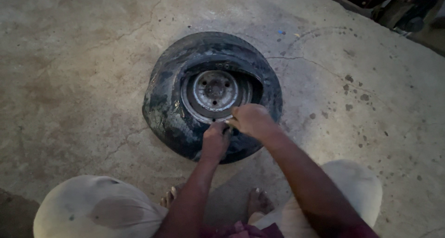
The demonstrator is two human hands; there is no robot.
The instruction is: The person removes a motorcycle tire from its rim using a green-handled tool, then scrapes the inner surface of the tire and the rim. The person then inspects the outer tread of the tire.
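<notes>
Tyre (167, 108) is being kept flat on the concrete floor (74, 80) | left hand (215, 140) is being closed at the near edge of the steel rim (211, 94) | right hand (250, 119) is being curled shut beside it | what is being gripped cannot be told

The scene is dim and grainy. Pale light spreads across the concrete floor (83, 71) from ten o'clock; the corner at two o'clock sinks into darkness. Both hands look motion-blurred, and the edges show slight wide-angle bending.
</notes>
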